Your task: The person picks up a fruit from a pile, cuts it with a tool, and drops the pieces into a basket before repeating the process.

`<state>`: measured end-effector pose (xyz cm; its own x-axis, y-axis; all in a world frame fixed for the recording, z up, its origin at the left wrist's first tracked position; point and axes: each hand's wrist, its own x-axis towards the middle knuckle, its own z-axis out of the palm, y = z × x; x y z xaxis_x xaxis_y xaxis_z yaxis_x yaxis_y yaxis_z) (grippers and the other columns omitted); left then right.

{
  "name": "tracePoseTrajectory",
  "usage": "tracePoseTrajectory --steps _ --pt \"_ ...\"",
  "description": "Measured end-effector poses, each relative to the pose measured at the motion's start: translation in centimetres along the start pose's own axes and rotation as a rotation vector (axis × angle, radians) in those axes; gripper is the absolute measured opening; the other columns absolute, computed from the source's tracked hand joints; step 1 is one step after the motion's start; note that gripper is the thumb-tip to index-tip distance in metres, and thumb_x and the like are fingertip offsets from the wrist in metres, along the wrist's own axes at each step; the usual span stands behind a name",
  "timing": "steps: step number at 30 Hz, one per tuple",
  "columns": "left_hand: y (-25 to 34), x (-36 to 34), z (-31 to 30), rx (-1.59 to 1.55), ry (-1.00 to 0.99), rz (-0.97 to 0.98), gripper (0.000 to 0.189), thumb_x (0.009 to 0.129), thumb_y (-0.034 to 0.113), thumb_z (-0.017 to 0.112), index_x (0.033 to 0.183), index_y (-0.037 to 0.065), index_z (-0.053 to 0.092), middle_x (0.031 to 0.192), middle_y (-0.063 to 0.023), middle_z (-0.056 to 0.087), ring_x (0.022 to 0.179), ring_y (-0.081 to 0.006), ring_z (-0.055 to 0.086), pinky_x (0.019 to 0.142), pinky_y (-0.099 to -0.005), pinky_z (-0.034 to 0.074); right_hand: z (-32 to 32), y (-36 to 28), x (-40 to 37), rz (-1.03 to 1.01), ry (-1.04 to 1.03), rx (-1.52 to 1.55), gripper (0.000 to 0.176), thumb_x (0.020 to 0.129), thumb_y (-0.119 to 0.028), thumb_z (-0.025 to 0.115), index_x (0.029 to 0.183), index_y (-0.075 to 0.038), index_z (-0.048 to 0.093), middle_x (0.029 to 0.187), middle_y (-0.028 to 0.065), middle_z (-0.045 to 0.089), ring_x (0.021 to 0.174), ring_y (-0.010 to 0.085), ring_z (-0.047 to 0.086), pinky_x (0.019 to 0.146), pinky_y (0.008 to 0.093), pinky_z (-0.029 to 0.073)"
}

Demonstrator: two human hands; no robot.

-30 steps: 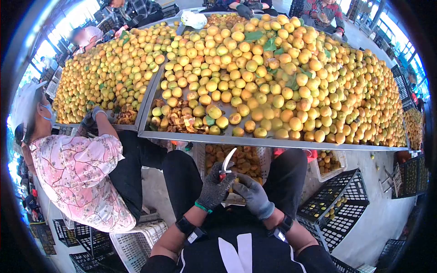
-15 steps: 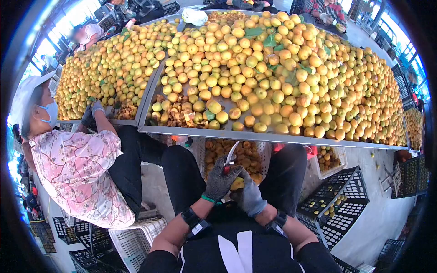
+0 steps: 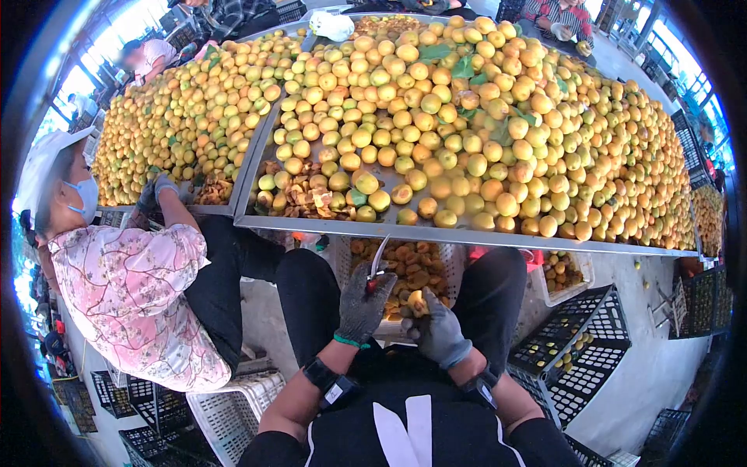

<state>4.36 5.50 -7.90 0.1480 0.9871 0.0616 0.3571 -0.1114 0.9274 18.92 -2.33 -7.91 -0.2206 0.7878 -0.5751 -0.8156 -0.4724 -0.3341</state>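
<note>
My left hand (image 3: 364, 300), in a dark grey glove with a green cuff, is closed round the red handle of a curved knife (image 3: 377, 261), its blade pointing up toward the table edge. To its right, my right hand (image 3: 437, 333), in a grey glove, pinches a yellow-orange fruit (image 3: 418, 303) between thumb and fingers. The hands are apart, above my lap. Beyond them, between my knees, a white crate (image 3: 452, 268) holds orange fruit pieces. Whole fruit (image 3: 498, 156) is heaped on the metal-edged table (image 3: 467, 236), with peel scraps (image 3: 311, 196) near its front.
A masked co-worker (image 3: 128, 288) sits at the left, gloved hands at the fruit. Black crates (image 3: 576, 335) stand on the floor at right, one with fruit inside. A white basket (image 3: 226, 416) is at lower left. Other people sit across the table.
My hands have moved apart. The fruit, largely hidden between them before, now shows in my right hand. The knife has shifted slightly left with my left hand.
</note>
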Motion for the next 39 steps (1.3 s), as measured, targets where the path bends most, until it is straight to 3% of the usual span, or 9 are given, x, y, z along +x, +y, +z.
tracePoseTrajectory --steps 1,8,10,13,17,23,28,31,39 --pt "0.1 -0.1 -0.1 -0.019 0.007 0.033 0.034 0.084 0.028 0.071 0.108 0.005 0.060 0.092 -0.0153 0.066 0.082 -0.0308 0.066 0.070 -0.0385 0.050 0.3 0.1 0.0 -0.014 0.177 -0.027 0.039 0.096 -0.046 0.047 0.112 -0.010 0.052 0.097 0.0102 0.062 0.073 0.0191 0.058 0.056 0.0276 0.044" --pt "1.1 -0.5 -1.3 0.214 -0.233 0.277 0.042 0.083 0.028 0.073 0.114 0.005 0.056 0.094 -0.0164 0.066 0.084 -0.0335 0.066 0.071 -0.0395 0.052 1.2 -0.1 -0.8 0.002 0.052 -0.143 0.044 0.096 -0.045 0.047 0.120 -0.008 0.050 0.095 0.0075 0.061 0.073 0.0153 0.057 0.059 0.0255 0.046" --pt "2.3 -0.5 -1.5 0.176 -0.278 0.111 0.036 0.082 0.023 0.074 0.109 0.003 0.061 0.100 -0.0145 0.066 0.091 -0.0208 0.065 0.079 -0.0344 0.051 2.0 -0.7 -1.6 -0.008 0.012 -0.210 0.046 0.097 -0.042 0.048 0.126 -0.006 0.048 0.095 0.0055 0.061 0.073 0.0130 0.056 0.060 0.0243 0.046" --pt "2.0 -0.5 -1.6 -0.080 -0.303 -0.017 0.030 0.088 0.020 0.068 0.112 0.004 0.059 0.096 -0.0114 0.066 0.087 -0.0194 0.065 0.077 -0.0335 0.052 2.2 -1.1 -2.7 -0.151 -0.222 -0.370 0.047 0.098 -0.037 0.051 0.131 -0.005 0.045 0.096 0.0022 0.060 0.073 0.0089 0.054 0.061 0.0217 0.045" --pt "2.5 -1.0 -0.7 -0.265 -0.323 -0.102 0.025 0.090 0.016 0.065 0.111 0.004 0.060 0.097 -0.0089 0.066 0.090 -0.0142 0.062 0.079 -0.0309 0.051 1.4 -0.4 -2.6 -0.245 -0.103 -0.417 0.047 0.097 -0.033 0.054 0.132 -0.004 0.044 0.099 0.0024 0.060 0.077 0.0090 0.055 0.064 0.0217 0.047" --pt "2.7 -1.8 -0.7 -0.212 -0.387 -0.167 0.027 0.090 0.018 0.065 0.113 0.003 0.060 0.097 -0.0112 0.067 0.090 -0.0170 0.064 0.079 -0.0318 0.051 -1.1 0.2 -1.5 -0.508 0.033 -0.541 0.042 0.095 -0.029 0.058 0.127 -0.004 0.048 0.108 0.0048 0.060 0.094 0.0124 0.060 0.079 0.0255 0.050" --pt "3.0 -2.5 -2.9 0.186 -0.357 0.097 0.030 0.086 0.024 0.068 0.109 0.004 0.061 0.087 -0.0168 0.067 0.078 -0.0318 0.067 0.070 -0.0371 0.052 -0.4 -2.2 -2.6 -0.562 -0.069 -0.530 0.040 0.091 -0.026 0.065 0.121 -0.003 0.054 0.110 0.0034 0.058 0.102 0.0113 0.055 0.090 0.0249 0.044" --pt "4.1 -2.7 -3.9 0.193 -0.481 0.228 0.034 0.086 0.027 0.067 0.110 0.005 0.059 0.084 -0.0172 0.067 0.076 -0.0344 0.067 0.067 -0.0397 0.052 0.1 -3.0 -3.3 -0.545 -0.131 -0.566 0.050 0.085 -0.024 0.071 0.126 -0.003 0.052 0.113 0.0036 0.057 0.102 0.0119 0.054 0.091 0.0262 0.045" --pt "5.2 -3.3 -4.5 0.247 -0.737 0.091 0.041 0.086 0.035 0.065 0.116 0.008 0.058 0.088 -0.0166 0.068 0.081 -0.0335 0.067 0.070 -0.0410 0.053 1.7 -3.0 -4.8 -0.432 -0.246 -0.455 0.060 0.082 -0.016 0.073 0.134 -0.004 0.045 0.118 0.0025 0.056 0.118 0.0198 0.053 0.101 0.0334 0.042"
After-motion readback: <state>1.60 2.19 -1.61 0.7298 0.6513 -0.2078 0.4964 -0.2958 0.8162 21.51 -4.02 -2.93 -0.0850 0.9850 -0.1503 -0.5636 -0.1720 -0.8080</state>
